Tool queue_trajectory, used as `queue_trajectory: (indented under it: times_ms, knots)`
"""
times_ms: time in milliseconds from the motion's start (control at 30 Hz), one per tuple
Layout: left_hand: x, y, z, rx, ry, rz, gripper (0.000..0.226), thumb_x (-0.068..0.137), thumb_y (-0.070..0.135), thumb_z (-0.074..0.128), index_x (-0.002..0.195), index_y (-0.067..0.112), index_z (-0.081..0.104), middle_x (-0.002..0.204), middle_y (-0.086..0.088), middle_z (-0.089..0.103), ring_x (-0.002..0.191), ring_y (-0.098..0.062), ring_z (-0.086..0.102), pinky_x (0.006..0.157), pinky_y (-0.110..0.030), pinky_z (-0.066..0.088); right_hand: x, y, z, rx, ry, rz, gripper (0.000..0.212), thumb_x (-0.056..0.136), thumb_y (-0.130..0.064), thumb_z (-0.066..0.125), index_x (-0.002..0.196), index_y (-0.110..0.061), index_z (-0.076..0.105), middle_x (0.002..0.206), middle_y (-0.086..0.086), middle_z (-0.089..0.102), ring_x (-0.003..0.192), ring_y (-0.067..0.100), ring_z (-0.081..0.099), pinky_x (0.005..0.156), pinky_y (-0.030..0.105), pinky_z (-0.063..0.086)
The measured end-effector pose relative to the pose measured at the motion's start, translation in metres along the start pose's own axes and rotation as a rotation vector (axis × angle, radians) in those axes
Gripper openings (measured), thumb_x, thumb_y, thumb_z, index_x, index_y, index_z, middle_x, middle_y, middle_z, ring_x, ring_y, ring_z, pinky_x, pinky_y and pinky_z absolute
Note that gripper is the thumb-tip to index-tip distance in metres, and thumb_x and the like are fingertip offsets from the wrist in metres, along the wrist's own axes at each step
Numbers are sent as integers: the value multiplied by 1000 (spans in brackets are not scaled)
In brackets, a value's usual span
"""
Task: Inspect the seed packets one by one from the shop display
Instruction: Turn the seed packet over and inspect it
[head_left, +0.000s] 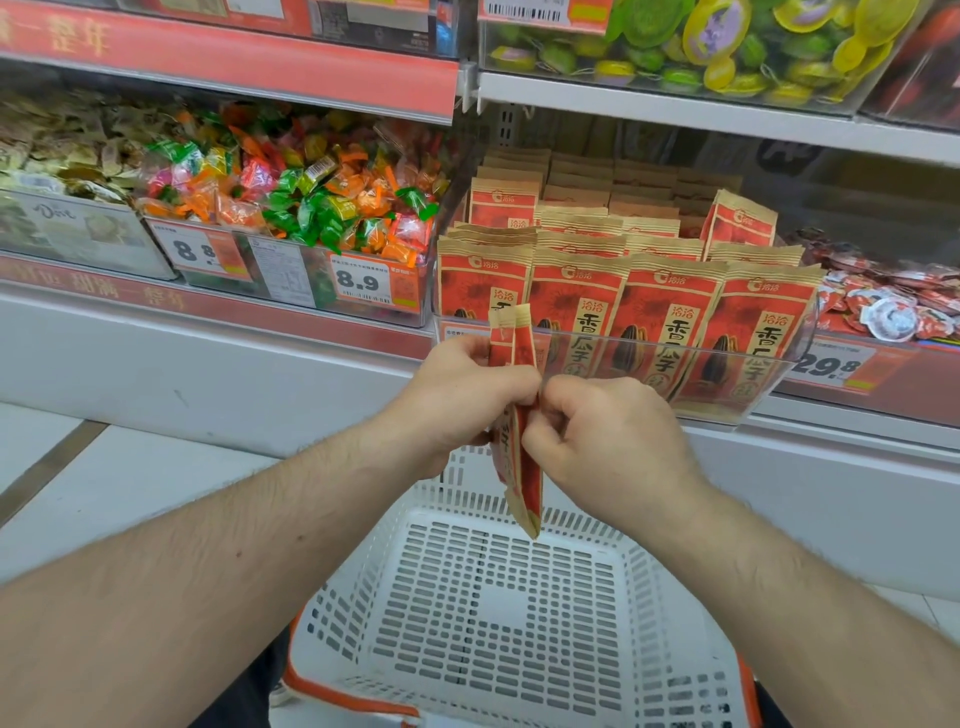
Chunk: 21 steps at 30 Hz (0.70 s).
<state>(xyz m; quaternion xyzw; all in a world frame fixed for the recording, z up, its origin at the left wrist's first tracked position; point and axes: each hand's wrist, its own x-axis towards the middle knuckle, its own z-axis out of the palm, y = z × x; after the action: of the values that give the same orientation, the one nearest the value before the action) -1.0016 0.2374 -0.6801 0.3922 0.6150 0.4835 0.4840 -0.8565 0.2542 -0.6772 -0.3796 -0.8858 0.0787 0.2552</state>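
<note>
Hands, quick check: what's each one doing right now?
Left hand: gripping the seed packets, held edge-on above the basket.
Right hand: fingers curled, pinching the same packets.

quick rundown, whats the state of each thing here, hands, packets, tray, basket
left hand: grips the held seed packets
right hand: pinches the same packets
held seed packets: upright, edge-on, above the basket
display tray: clear, stocked with upright packets
basket: white, nothing visible inside
</note>
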Motion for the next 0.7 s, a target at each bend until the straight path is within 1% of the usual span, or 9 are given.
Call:
queue_trajectory:
  times_ms: [100,200,267,333,400,467,533,567,700]
  knots:
    - [0,2,-3,-39,37,10,32,61,13,65,93,13,64,71,-1,59,63,-17,55,68,-36,52,3,-1,-4,87,-124,136,24,84,-29,61,65,-16,57,55,-3,59,58,24,58,57,38,51]
    - [5,4,-13,-95,58,-6,13,79,6,63,88,13,59,65,0,60,64,-20,58,72,-43,57,3,0,-10,49,-414,218,28,86,-35,63,65,-17,62,59,-1,64,57,16,61,54,32,50]
    - [6,4,-17,-135,34,-10,13,81,5,62,91,12,58,67,-2,62,67,-21,60,69,-43,58,1,2,-11,122,-563,242,34,93,-33,58,64,-16,62,63,3,68,56,13,66,56,36,55]
    - [6,5,-20,-151,-17,11,15,80,5,64,92,11,59,73,-5,63,72,-23,61,70,-44,59,-1,4,-12,212,-652,261,35,98,-30,52,67,-16,63,70,3,71,59,9,70,65,44,59]
    - [4,4,-23,-151,-115,37,25,70,10,67,94,13,61,75,-2,66,74,-20,64,76,-47,59,-1,4,-15,262,-689,256,33,100,-28,50,74,-14,65,74,0,72,63,7,71,71,43,59]
    - [3,1,-26,-131,-250,49,48,61,11,71,109,16,62,85,3,69,78,-16,67,81,-50,56,0,3,-19,315,-683,256,30,101,-25,49,79,-12,65,74,-2,72,64,8,71,70,38,59]
    - [3,-4,-26,-81,-356,48,78,57,6,76,129,24,54,105,1,66,81,-20,67,77,-48,55,-1,2,-22,358,-663,244,28,102,-23,49,79,-14,63,71,-4,70,65,9,71,65,29,56]
    - [3,-6,-25,-73,-398,52,85,57,1,75,134,27,50,113,-2,63,79,-23,67,72,-45,55,-1,2,-24,375,-660,237,27,102,-21,50,79,-14,63,70,-4,70,65,9,71,64,27,55]
    - [-1,-6,-25,-150,-482,84,72,62,-9,64,122,28,50,100,-5,61,67,-20,66,55,-31,55,-2,1,-29,421,-670,222,27,101,-20,50,82,-8,64,67,-6,69,66,10,71,68,35,57]
